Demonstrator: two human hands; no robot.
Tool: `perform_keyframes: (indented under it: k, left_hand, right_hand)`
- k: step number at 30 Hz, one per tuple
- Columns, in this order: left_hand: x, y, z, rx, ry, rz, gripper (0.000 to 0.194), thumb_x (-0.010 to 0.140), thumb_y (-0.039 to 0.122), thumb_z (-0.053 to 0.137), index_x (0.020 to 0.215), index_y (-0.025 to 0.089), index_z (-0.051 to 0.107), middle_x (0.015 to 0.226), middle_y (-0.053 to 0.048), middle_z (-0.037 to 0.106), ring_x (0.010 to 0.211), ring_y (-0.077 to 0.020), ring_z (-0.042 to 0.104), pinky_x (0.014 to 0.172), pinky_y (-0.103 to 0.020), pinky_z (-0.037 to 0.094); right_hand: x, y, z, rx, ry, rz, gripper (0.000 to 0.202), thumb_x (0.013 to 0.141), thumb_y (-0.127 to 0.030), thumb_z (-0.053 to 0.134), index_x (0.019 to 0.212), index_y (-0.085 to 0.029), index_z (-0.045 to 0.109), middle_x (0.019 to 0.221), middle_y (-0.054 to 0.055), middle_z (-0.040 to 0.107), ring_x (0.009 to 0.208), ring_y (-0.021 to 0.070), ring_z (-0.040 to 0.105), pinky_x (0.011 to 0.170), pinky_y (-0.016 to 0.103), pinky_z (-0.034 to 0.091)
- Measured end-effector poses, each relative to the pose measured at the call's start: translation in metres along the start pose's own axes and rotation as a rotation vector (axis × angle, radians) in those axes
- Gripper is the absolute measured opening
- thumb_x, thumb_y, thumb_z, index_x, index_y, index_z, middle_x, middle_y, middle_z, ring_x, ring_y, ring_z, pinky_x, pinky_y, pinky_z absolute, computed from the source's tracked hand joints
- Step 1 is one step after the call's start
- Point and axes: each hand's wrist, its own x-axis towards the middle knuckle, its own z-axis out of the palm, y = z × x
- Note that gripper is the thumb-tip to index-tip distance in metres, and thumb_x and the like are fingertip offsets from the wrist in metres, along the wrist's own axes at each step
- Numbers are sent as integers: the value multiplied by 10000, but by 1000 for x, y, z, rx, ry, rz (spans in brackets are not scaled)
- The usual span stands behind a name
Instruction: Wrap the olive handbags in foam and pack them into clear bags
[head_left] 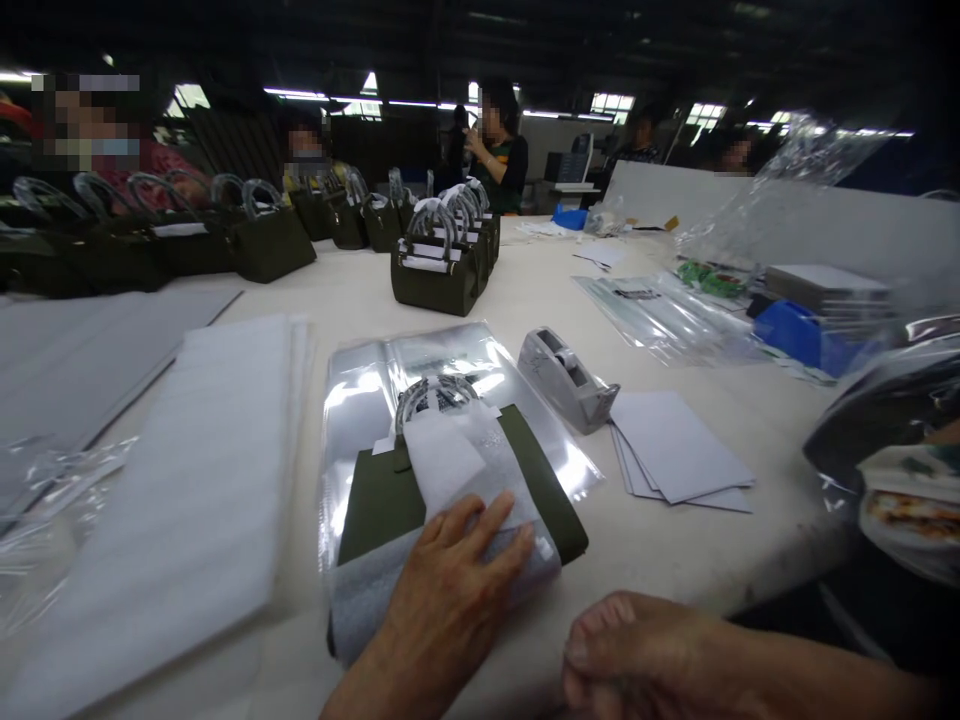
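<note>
An olive-green handbag (544, 490) lies flat before me on a stack of clear plastic bags (360, 385). Thin white foam sheet (502, 460) is wrapped across its lower part and up its middle. Clear film covers the bag's handles (439, 393). My left hand (457, 575) rests on the foam with fingers spread, pressing it against the bag. To the right of the bag, above the table's near edge, my right hand (619, 640) is closed, thumb against curled fingers. Whatever it may hold is hidden.
A grey tape dispenser (566, 378) and white cards (675, 445) lie to the right. Foam sheets (202, 470) are stacked at left. Several green handbags (431, 285) stand farther back. A co-worker's sleeve (911, 505) and a plastic-covered bag (870, 420) are at far right.
</note>
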Motion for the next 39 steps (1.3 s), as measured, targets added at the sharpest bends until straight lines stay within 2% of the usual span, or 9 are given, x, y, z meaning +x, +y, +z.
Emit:
perform_keyframes:
  k: [5,8,10,14,17,20,24,34,39]
  left_hand:
    - [-6,3,-12,-9,-116,6,514,779,204,513,1252,372,401,1396,-54,320,1175,-296,367,887,-463,412]
    - [-6,10,-15,-9,-109,9,461,808,235,482,1239,385,411,1401,-49,306,1215,-301,344,918,-483,388]
    - [-9,14,-14,-5,-55,59,403,810,248,478,1204,333,465,1367,-61,361,1222,-286,350,948,-473,373]
    - [-33,12,-9,36,312,160,194,761,163,514,924,215,605,1141,-54,557,1152,-207,440,990,-375,363]
    - [-63,-1,-13,100,504,-233,308,770,143,522,1072,192,544,1162,-88,526,1165,-225,428,974,-415,381]
    - [-86,-18,-24,-12,392,-637,257,809,254,516,1056,187,521,1277,-127,436,1197,-258,407,946,-474,403]
    - [-90,-32,-42,-409,164,-752,138,838,328,476,847,206,538,1323,-83,418,1214,-231,409,976,-440,384]
    - [-36,-68,-56,-499,87,-525,191,849,226,446,1004,210,557,1037,-33,615,974,-159,568,868,-306,451]
    - [9,-113,-46,-343,100,-358,647,728,138,564,1317,208,307,1396,-93,327,1239,-223,367,938,-347,398]
  right_hand:
    - [-9,-34,-15,-443,198,-536,324,808,-468,488,837,-155,564,569,-12,555,410,51,457,352,133,274]
    - [1,-59,-12,-825,422,-1004,342,844,-453,446,950,-171,606,927,56,617,843,141,577,740,246,466]
    - [17,-69,-2,-1046,472,-1163,438,835,-486,438,1066,-147,592,1194,111,522,1131,231,456,993,388,331]
    - [54,-79,29,-1224,529,-1175,675,764,-583,487,1187,-58,497,1289,199,420,1246,334,304,1057,520,132]
    - [69,-88,46,-1091,556,-1153,453,833,-468,443,1084,-104,538,1115,162,549,1109,299,458,996,460,283]
    - [71,-102,50,-911,547,-1128,332,868,-332,380,1101,-136,511,1001,116,593,958,250,542,868,373,400]
    - [70,-129,44,-794,431,-1060,338,840,-350,434,1095,-146,522,1067,93,582,970,242,538,877,365,398]
    - [71,-134,52,-1092,-12,-1246,328,877,-216,367,1131,-226,575,1092,-4,596,1031,162,534,929,260,373]
    - [70,-133,47,-1109,25,-1245,309,898,-278,359,1088,-232,598,1021,-4,614,981,173,550,893,242,386]
